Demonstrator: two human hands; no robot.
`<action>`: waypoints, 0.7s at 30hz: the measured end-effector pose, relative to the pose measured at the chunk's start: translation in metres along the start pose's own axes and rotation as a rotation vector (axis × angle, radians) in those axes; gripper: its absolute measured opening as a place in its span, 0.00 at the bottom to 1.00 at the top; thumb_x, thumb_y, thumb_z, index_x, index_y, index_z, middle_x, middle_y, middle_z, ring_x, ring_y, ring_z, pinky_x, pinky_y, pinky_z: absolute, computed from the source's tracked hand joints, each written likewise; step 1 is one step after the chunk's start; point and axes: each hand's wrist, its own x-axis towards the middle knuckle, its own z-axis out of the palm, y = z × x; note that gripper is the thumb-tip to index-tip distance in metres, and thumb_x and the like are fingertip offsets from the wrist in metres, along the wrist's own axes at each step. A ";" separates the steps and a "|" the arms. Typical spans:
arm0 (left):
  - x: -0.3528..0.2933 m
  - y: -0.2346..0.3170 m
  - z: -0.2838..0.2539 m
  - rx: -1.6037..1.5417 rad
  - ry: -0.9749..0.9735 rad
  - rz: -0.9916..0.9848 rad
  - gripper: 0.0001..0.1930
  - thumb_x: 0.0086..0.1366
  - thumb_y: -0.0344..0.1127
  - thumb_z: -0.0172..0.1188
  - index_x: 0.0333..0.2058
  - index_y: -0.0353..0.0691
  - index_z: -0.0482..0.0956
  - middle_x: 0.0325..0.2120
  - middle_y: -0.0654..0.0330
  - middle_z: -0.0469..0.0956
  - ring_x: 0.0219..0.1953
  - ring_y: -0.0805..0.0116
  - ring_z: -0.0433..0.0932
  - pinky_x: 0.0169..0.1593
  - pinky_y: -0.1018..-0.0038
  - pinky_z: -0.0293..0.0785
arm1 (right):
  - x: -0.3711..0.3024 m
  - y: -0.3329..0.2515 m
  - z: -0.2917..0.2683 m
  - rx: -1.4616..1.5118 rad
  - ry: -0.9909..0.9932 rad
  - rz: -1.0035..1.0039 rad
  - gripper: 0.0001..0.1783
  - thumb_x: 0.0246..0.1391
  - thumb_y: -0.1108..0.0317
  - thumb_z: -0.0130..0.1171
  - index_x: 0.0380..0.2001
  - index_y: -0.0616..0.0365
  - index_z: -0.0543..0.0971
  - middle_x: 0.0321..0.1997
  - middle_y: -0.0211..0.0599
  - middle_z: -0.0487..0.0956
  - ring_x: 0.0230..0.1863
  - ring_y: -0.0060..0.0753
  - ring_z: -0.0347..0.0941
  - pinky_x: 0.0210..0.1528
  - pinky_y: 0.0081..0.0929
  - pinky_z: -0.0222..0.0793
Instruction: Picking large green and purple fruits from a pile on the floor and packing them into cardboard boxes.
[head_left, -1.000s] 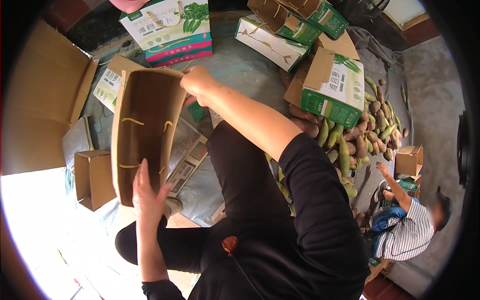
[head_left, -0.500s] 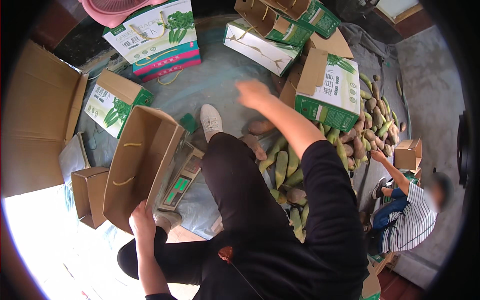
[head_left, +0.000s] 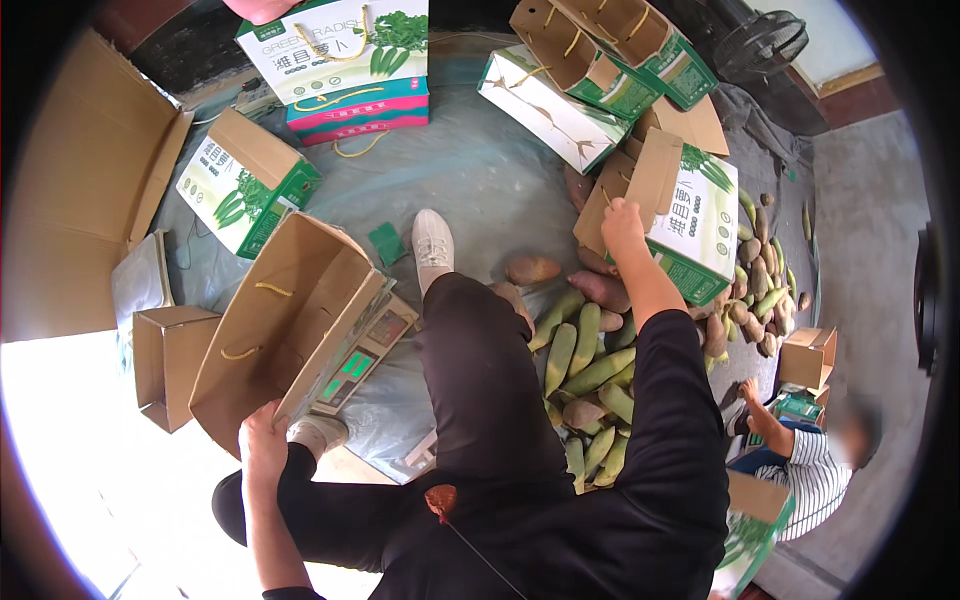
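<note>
My left hand (head_left: 263, 440) grips the lower near edge of a tall open cardboard box (head_left: 290, 300) with yellow rope handles. The box leans on a digital scale (head_left: 362, 352) with lit green displays; inside it I see bare brown walls. My right hand (head_left: 626, 235) reaches forward, fingers closed at the raised flap of a white-and-green carton (head_left: 692, 222) on the right. Whether the fingers hold the flap or its rope handle is hard to tell. Below that arm lies a heap of green radishes (head_left: 562, 352), with reddish sweet-potato-like roots (head_left: 600, 290) beside it.
Opened cartons (head_left: 590, 70) stand at the back right, closed ones (head_left: 355, 60) at the back left. More radishes and roots (head_left: 765, 270) spread along the right. A person in a striped shirt (head_left: 815, 485) sits at far right. A fan (head_left: 775, 42) stands behind.
My right hand has moved right, from above the plastic-covered floor to the white-and-green carton's flap. My left hand stays on the box edge. The view has shifted slightly.
</note>
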 end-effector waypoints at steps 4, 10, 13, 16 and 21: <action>-0.001 0.008 -0.002 -0.016 0.003 -0.003 0.13 0.49 0.24 0.56 0.36 0.34 0.78 0.28 0.47 0.76 0.34 0.48 0.76 0.39 0.63 0.70 | 0.000 -0.002 0.001 -0.032 -0.033 -0.101 0.16 0.53 0.62 0.52 0.45 0.47 0.79 0.46 0.24 0.77 0.54 0.33 0.63 0.44 0.41 0.61; -0.002 0.007 0.000 -0.025 0.027 0.027 0.11 0.50 0.25 0.55 0.35 0.33 0.78 0.28 0.46 0.76 0.34 0.46 0.75 0.39 0.62 0.70 | -0.030 0.014 -0.027 0.089 -0.025 -0.086 0.12 0.49 0.65 0.54 0.37 0.49 0.82 0.37 0.24 0.80 0.51 0.30 0.67 0.42 0.34 0.64; -0.006 0.009 -0.008 -0.015 0.041 0.029 0.11 0.51 0.25 0.55 0.35 0.34 0.78 0.28 0.45 0.76 0.35 0.46 0.75 0.39 0.62 0.70 | -0.070 0.030 -0.067 0.165 0.096 -0.162 0.12 0.46 0.64 0.57 0.34 0.53 0.82 0.33 0.28 0.81 0.46 0.34 0.71 0.37 0.37 0.66; -0.011 0.006 -0.014 -0.016 0.048 0.013 0.11 0.52 0.26 0.55 0.35 0.35 0.79 0.28 0.45 0.76 0.35 0.46 0.76 0.39 0.63 0.71 | -0.095 0.050 -0.089 0.457 0.241 -0.147 0.12 0.36 0.67 0.64 0.29 0.54 0.81 0.30 0.38 0.80 0.42 0.42 0.72 0.40 0.40 0.68; -0.015 0.005 -0.022 0.006 -0.025 -0.042 0.12 0.52 0.24 0.54 0.37 0.37 0.80 0.29 0.45 0.77 0.36 0.47 0.76 0.40 0.64 0.72 | -0.138 0.105 -0.122 0.962 0.329 -0.049 0.11 0.40 0.68 0.63 0.29 0.56 0.75 0.30 0.47 0.77 0.37 0.55 0.72 0.38 0.42 0.66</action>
